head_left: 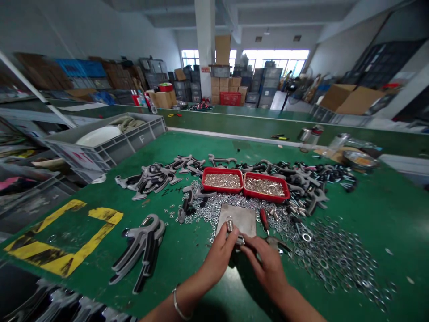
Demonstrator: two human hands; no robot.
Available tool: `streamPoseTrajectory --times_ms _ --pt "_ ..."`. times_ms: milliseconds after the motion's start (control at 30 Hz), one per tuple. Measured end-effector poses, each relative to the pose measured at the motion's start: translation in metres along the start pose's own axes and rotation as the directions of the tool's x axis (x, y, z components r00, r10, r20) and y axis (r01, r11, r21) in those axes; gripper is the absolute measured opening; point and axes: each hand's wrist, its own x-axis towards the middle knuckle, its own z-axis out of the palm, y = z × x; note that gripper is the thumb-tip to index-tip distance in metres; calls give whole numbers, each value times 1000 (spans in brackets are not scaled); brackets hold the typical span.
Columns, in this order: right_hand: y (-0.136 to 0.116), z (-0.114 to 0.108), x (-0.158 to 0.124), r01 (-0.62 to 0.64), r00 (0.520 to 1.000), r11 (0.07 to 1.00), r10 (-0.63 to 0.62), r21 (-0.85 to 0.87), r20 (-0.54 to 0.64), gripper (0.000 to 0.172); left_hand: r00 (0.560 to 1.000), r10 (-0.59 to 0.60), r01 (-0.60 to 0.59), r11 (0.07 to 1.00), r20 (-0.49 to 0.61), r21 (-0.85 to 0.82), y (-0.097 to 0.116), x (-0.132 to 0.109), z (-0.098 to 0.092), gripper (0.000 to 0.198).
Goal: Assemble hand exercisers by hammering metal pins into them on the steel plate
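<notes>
My left hand [219, 250] is closed on a metal coil spring [229, 224], which stands up between thumb and fingers. My right hand [266, 261] meets it from the right, its fingers pinched at a small shiny metal part [240, 240]; whether this part joins the spring I cannot tell. Both hands are over the near edge of a square metal plate [236, 218]. Right of the plate lie a red-handled screwdriver [264, 220] and a hammer-like metal tool [277, 243]. Finished-looking grey and black hand grips [142, 246] lie stacked to the left.
Two red trays [222, 191] [266, 199] of small metal parts stand behind the plate. Around them lie small nuts or washers [208, 212], larger rings [338, 259] and loose grey handles [152, 176]. Yellow-black tape [97, 230] marks a square at left, near a grey crate [134, 143].
</notes>
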Motion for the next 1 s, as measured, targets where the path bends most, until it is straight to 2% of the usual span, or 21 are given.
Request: streamPoseTrajectory --times_ms 67,133,167,200,267,300,367,433,500,567,600,633,667,733,800,867,1000 --pt "10 -13 3 27 990 996 -14 -89 142 35 998 -39 38 999 -50 -23 -7 5 -1 36" --pt "30 -37 9 -99 963 951 165 -293 211 33 993 -58 55 998 -98 -28 -15 12 -3 40" --pt "44 -52 13 -198 941 885 291 -422 169 31 992 -55 52 998 -116 -27 -18 16 -3 41" --pt "59 -67 17 -317 905 763 421 -564 62 30 991 -47 45 999 -128 -22 -21 20 -3 41" --pt "92 -95 24 -425 858 614 507 -665 -79 25 992 -36 35 999 -119 -14 -25 25 -1 41" --pt "106 -106 27 -447 843 576 528 -685 -106 20 994 -40 39 999 -97 -16 -27 26 1 41" --pt "127 -121 32 -455 831 565 548 -688 -100 11 997 -62 60 998 -40 -31 -29 26 6 41" --pt "131 -127 37 -456 828 580 555 -675 -81 6 996 -93 93 993 -6 -69 -30 23 10 40" --pt "117 -125 41 -441 844 622 533 -647 -63 7 990 -137 129 975 -32 -183 -31 20 13 37" --pt "88 -114 43 -459 863 742 502 -488 -48 16 979 -189 153 925 -74 -347 -29 19 15 35" --pt "70 -105 42 -489 866 826 497 -279 -47 22 974 -207 153 894 -86 -421 -27 18 17 34" --pt "51 -94 40 -509 861 861 508 -22 -40 25 973 -216 150 864 -85 -481 -25 18 19 33" --pt "33 -81 38 -510 854 842 520 176 -17 28 974 -216 149 838 -69 -525 -23 17 20 32" --pt "5 -54 31 -466 859 813 511 350 -42 29 979 -200 143 800 -34 -582 -17 15 24 31" --pt "-10 -30 24 -418 875 824 478 383 -73 27 983 -182 140 777 -6 -614 -12 12 27 32" --pt "-13 -16 19 -369 899 861 426 351 -99 24 984 -176 140 771 4 -621 -8 9 27 32" --pt "-9 -16 12 -183 975 980 191 78 -112 20 986 -164 117 771 -18 -626 -6 4 22 32"
